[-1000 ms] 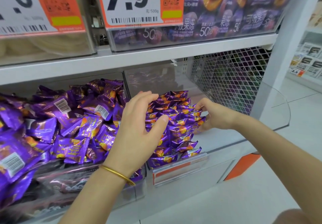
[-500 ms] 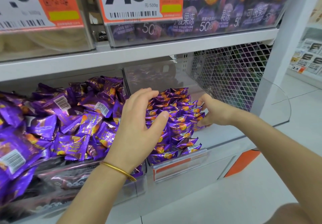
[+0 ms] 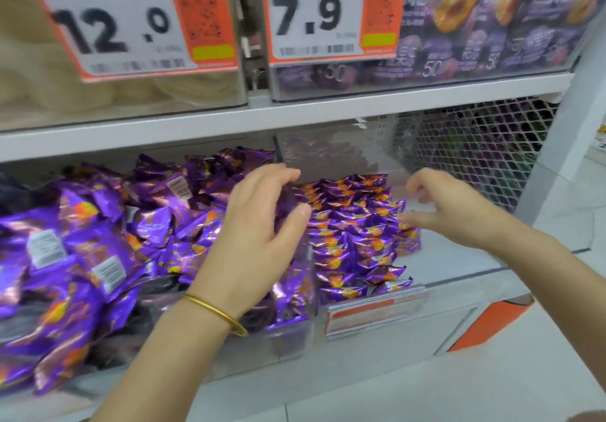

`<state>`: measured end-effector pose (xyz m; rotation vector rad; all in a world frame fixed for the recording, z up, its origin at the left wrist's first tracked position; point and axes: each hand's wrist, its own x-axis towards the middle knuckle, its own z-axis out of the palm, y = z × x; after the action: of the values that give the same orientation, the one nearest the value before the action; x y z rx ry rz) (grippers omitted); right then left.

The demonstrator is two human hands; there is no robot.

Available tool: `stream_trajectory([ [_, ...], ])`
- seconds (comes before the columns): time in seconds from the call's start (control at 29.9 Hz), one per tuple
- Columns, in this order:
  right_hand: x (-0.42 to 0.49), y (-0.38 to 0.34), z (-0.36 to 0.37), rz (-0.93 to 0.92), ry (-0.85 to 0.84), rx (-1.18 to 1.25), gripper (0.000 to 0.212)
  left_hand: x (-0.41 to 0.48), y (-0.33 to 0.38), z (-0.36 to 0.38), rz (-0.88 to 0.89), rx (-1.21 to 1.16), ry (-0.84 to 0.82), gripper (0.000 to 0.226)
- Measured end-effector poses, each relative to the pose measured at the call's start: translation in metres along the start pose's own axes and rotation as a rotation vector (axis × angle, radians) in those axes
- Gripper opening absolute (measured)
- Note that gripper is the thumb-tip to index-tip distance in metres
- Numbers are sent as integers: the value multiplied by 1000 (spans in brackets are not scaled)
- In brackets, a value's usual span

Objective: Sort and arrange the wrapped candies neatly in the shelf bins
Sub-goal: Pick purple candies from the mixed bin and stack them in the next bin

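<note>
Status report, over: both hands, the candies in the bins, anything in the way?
Left hand curled over the loose candies, grip blurred. Right hand loose, empty, at the right edge of the candy stack. Nothing blocking.

purple-and-orange wrapped candies (image 3: 355, 225), gold bracelet (image 3: 216, 311), orange-and-white price tags (image 3: 331, 11), white shelf (image 3: 295, 116).

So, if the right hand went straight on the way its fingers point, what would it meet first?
Probably the stacked candies just left of the right hand; depth is unclear, so it may pass above.
</note>
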<state>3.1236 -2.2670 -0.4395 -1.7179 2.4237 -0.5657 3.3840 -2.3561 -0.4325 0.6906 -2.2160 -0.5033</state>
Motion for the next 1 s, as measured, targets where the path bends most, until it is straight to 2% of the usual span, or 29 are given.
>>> stream_trajectory([
  [0.1,-19,-66,-6,-282,195,199,22,-13,-20,-36,-36,62,39,32],
  [0.17,-32,-112,-1,-494,259,251,17,-24,-30,-56,-77,96,46,27],
  [0.27,-34,-158,13,-671,164,119,21,-39,-36,-74,-114,163,31,33],
  [0.33,-30,-177,21,-646,55,-107,25,-46,-36,-79,-123,180,4,33],
  [0.43,-25,-188,32,-511,-53,-596,44,-50,-40,-80,-117,219,-59,31],
  [0.53,-23,-191,45,-421,-161,-720,56,-51,-42,-80,-103,334,-157,38],
  [0.64,-17,-193,48,-379,-203,-714,57,-50,-41,-75,-147,532,-316,54],
  [0.7,-14,-196,50,-323,-195,-665,54,-48,-39,-69,-131,639,-366,55],
  [0.9,-15,-200,52,-269,-104,-555,55,-40,-39,-62,-207,706,-362,46],
  [1.0,-15,-198,50,-227,-85,-382,54,-40,-42,-62,-231,681,-319,37],
])
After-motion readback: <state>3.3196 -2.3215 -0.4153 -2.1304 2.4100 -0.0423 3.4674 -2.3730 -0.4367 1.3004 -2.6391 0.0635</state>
